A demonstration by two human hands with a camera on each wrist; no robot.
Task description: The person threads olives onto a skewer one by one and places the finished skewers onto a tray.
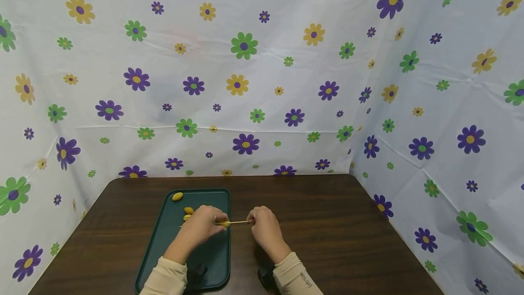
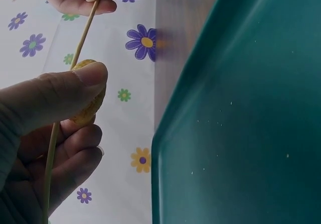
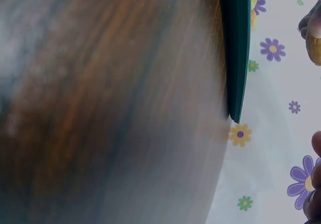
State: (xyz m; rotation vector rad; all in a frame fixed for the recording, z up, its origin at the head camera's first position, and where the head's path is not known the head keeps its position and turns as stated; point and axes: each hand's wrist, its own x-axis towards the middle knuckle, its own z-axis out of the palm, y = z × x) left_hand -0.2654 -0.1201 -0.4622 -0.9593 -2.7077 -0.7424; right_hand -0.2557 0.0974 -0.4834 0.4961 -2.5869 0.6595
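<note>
My left hand (image 1: 199, 226) is over the green tray and pinches a small, mottled yellow oval piece (image 2: 89, 111) between thumb and fingers. A thin wooden skewer (image 1: 239, 222) runs along the same line as this piece, its rear length crossing the left palm in the left wrist view. Whether it passes through the piece I cannot tell, as the thumb covers that part. To the right of the tray, my right hand (image 1: 266, 229) pinches the skewer's other end with thumb and fingertips. At the edge of the right wrist view the yellow piece shows partly.
The green tray (image 1: 163, 245) lies on the left side of the dark wooden table (image 1: 327, 231). Loose yellow oval pieces (image 1: 177, 196) sit in its far part, some beside the left hand. A flower-print curtain (image 1: 278, 72) stands behind and beside the table.
</note>
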